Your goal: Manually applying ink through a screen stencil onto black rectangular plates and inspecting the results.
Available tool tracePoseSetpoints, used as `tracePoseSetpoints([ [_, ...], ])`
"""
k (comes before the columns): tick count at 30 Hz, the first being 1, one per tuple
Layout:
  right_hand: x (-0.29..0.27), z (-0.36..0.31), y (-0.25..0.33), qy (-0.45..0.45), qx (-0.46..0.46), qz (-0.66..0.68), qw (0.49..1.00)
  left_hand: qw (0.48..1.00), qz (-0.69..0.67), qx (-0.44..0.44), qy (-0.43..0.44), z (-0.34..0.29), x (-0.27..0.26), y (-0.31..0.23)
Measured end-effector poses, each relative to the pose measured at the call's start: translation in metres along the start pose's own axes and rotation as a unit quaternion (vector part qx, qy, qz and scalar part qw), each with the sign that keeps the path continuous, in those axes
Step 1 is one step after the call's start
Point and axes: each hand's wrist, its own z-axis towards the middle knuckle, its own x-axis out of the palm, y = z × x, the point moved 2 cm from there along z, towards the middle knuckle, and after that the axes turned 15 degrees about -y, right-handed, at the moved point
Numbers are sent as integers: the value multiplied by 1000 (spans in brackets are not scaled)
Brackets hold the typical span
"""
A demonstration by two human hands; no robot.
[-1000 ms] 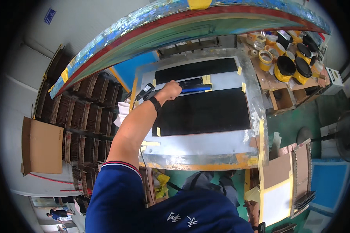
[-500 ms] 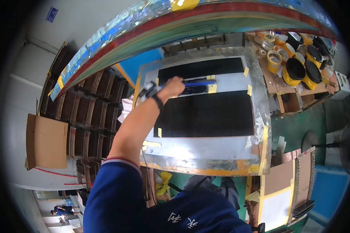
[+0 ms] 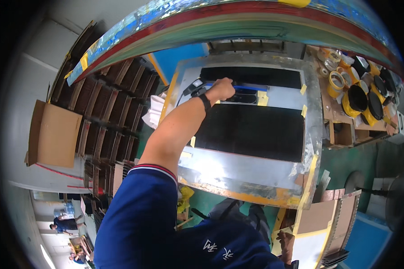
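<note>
My left hand (image 3: 223, 89), with a dark band on the wrist, reaches across the flat table (image 3: 238, 172) and is closed on a long blue-and-black bar-shaped tool (image 3: 251, 87). A small grey-black device with a display (image 3: 195, 84) sits at the tool's left end. Under the bar lies a dark rectangular piece (image 3: 243, 97) between two black panels, the far one (image 3: 251, 76) and the near one (image 3: 251, 132). Yellow tape (image 3: 262, 98) sticks at its right end. My right hand (image 3: 286, 244) hangs low at the right beside a pale board; its grip is unclear.
A large paint-spattered frame (image 3: 238, 18) arches over the table's far side. Brown racks (image 3: 116, 107) stand at the left with a cardboard box (image 3: 56, 134). Tubs (image 3: 357, 98) crowd a side table at the right. Framed boards (image 3: 316, 219) lean at the lower right.
The view has shifted, so the table sits farther right. My left hand stays closed on the bar, and the display device at its left end now shows more clearly.
</note>
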Motion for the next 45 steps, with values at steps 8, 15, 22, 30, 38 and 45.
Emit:
tracePoseSetpoints([
  [8, 0, 5, 12, 36, 13, -2, 999, 999, 19, 45, -21, -15, 17, 24],
  [15, 6, 7, 20, 77, 43, -66, 994, 986, 54, 113, -110, -50, 46, 53],
  [22, 90, 51, 160, 142, -145, -146, 968, 972, -195, 86, -98, -209, -1, 61],
  [30, 62, 3, 156, 74, -242, -199, 947, 915, -183, 293, 207, -300, 10, 3],
  [38, 3, -112, -91, -86, 61, -49, 993, 748, -144, 574, 300, -433, 113, -114],
  [45, -29, -220, -214, -191, 258, 82, 944, 663, -139, 634, 374, -596, 269, -181],
])
